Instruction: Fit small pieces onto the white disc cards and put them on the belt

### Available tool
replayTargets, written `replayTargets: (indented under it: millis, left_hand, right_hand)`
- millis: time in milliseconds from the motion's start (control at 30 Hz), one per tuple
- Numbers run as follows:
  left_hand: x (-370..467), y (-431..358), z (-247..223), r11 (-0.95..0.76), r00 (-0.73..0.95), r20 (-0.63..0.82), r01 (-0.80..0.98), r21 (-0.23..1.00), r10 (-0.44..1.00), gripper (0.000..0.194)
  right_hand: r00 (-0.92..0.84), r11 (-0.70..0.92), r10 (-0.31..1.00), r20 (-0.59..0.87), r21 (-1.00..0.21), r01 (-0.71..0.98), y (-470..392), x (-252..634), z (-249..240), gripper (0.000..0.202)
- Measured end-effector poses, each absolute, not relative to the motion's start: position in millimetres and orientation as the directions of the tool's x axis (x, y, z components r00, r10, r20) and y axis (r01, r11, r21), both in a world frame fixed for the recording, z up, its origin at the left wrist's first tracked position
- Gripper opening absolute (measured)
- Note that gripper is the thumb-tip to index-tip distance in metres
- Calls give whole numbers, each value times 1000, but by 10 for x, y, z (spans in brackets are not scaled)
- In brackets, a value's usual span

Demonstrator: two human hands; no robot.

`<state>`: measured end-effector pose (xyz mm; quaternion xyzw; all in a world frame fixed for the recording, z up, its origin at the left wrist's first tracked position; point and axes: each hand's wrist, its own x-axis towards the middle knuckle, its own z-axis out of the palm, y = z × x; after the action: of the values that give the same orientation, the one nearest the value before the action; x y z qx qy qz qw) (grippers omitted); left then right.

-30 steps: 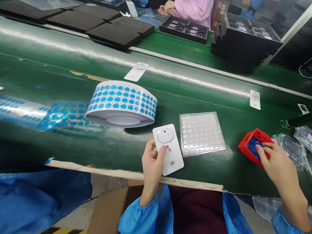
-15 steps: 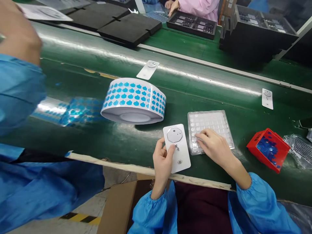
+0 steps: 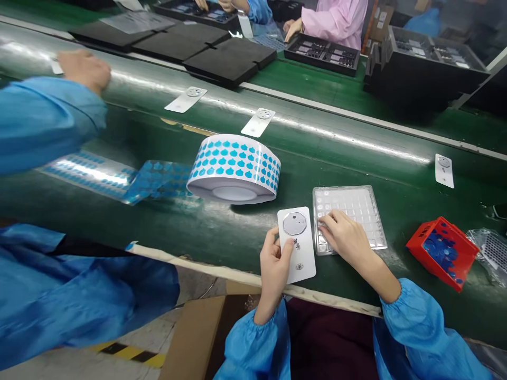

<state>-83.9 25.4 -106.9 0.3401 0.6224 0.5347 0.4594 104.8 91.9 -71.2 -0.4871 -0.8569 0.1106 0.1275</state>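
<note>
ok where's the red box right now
In the head view the red box sits on the green belt at the person's right, past the clear tray that the right hand touches, with a plastic bag just beyond it.

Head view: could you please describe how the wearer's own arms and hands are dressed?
Both hands are bare, with no gloves or rings showing. The left hand and right hand come out of shiny bright-blue sleeves with gathered elastic cuffs at the wrists. The sleeves look loose and creased.
</note>
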Motion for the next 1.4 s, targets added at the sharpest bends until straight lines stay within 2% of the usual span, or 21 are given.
replayTargets:
  millis: [200, 267, 367, 433, 500, 600, 733, 967, 1167, 1400]
  left_hand:
    - [-834, 238, -1005, 198, -356, -197, -35, 980, 913, 41]
    - [-802, 205, -922, 201, -355, -196, -24, 979, 914, 41]
    - [-708, 135, -778, 174, -346, -159, 12, 985, 925, 38]
    - [-631, 93, -714, 142, -333, -123, 34, 989, 935, 36]
    - [-562, 62, -697, 109, -321, -90, 40, 993, 943, 34]
    - [-494, 38, -734, 73, -303, -56, 45, 996, 951, 34]
    - [-448, 29, -773, 66, -278, -42, 76, 995, 960, 33]
    - [-357, 7, -663, 59, -233, -19, 168, 984, 972, 32]
    - [-291, -20, -662, -9, -227, 75, 280, 960, 971, 29]
    - [-247, -31, -723, -75, -245, 151, 292, 953, 958, 29]
  right_hand:
    - [-429, 443, 889, 158, -532, 722, 887, 1094, -633, 14]
    - [-363, 385, 915, 177, -648, 656, 826, 1128, -571, 16]
    - [-193, 146, 978, 81, -926, 349, 714, 1175, -488, 19]
    - [-118, -38, 992, -48, -996, 85, 649, 1200, -454, 28]
    - [-95, -127, 988, -123, -991, -44, 600, 1221, -434, 35]
    - [-79, -153, 986, -145, -983, -103, 556, 1247, -403, 34]
    - [-65, -139, 989, -132, -983, -120, 515, 1261, -353, 34]
    - [-46, -197, 980, -193, -976, -96, 431, 1247, -369, 36]
    - [15, -161, 987, -162, -984, -82, 416, 1217, -344, 31]
    - [70, -138, 987, -147, -983, -121, 400, 1186, -340, 28]
